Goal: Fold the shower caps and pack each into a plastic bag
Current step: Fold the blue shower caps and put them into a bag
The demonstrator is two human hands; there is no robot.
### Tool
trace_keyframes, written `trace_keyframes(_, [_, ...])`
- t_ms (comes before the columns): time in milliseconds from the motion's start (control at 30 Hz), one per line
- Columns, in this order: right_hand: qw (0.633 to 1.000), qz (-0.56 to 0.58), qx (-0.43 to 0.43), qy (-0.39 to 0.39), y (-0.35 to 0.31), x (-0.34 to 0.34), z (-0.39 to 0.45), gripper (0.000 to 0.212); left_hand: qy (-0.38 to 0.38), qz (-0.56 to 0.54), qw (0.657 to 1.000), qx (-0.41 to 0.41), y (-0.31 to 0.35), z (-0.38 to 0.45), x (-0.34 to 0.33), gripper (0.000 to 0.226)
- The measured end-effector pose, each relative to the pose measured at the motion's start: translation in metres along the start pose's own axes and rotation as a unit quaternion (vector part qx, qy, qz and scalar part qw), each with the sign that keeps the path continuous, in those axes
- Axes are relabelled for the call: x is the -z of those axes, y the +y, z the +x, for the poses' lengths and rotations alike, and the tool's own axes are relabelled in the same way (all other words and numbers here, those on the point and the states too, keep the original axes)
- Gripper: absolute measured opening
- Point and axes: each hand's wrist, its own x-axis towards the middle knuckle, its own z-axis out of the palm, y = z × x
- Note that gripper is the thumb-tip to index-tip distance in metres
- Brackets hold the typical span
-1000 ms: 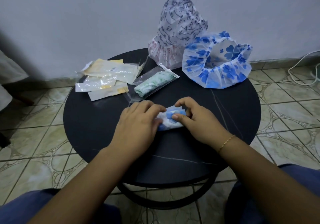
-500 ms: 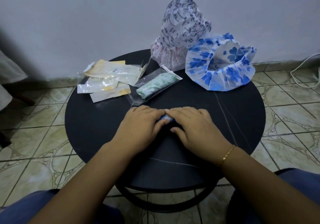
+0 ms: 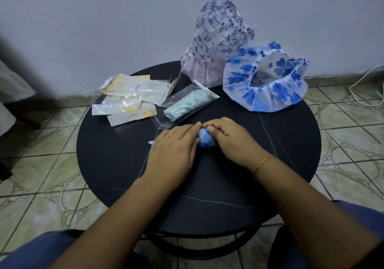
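Head: both hands (image 3: pixel 174 144) press rolled cap (image 3: pixel 205 141).

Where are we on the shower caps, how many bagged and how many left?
Done: one green cap sits rolled inside a clear bag. In hand: a blue-and-white cap being rolled on the table under the left hand and right hand. Left: the blue flower cap and the stacked caps behind; empty bags wait.
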Motion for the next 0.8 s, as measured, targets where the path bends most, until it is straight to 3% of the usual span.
trace_keyframes(200, [0.996,-0.084,-0.015,0.023,0.0,-0.008,0.003,0.028,-0.118,0.03,0.993,-0.007,0.0,-0.004,-0.004,0.063])
trace_keyframes(300, [0.968,-0.233,0.009,0.093,0.002,-0.021,-0.003,0.031,-0.142,0.018,0.99,-0.001,-0.001,-0.002,-0.006,0.076])
trace_keyframes(367, [0.952,-0.273,0.052,0.131,-0.002,-0.027,-0.009,0.041,-0.149,0.026,0.988,0.0,-0.001,-0.001,-0.006,0.081])
trace_keyframes(500, [0.949,-0.307,0.068,-0.006,-0.012,-0.035,-0.023,0.082,-0.189,0.018,0.982,0.001,0.0,0.0,-0.002,0.078])
trace_keyframes(600, [0.952,-0.301,0.038,-0.045,-0.009,-0.033,-0.026,0.087,-0.201,0.001,0.98,0.008,-0.001,-0.001,-0.002,0.071])
trace_keyframes(800, [0.951,-0.302,0.016,-0.066,-0.005,-0.029,-0.028,0.081,-0.212,-0.016,0.977,0.032,-0.012,-0.011,-0.004,0.082])
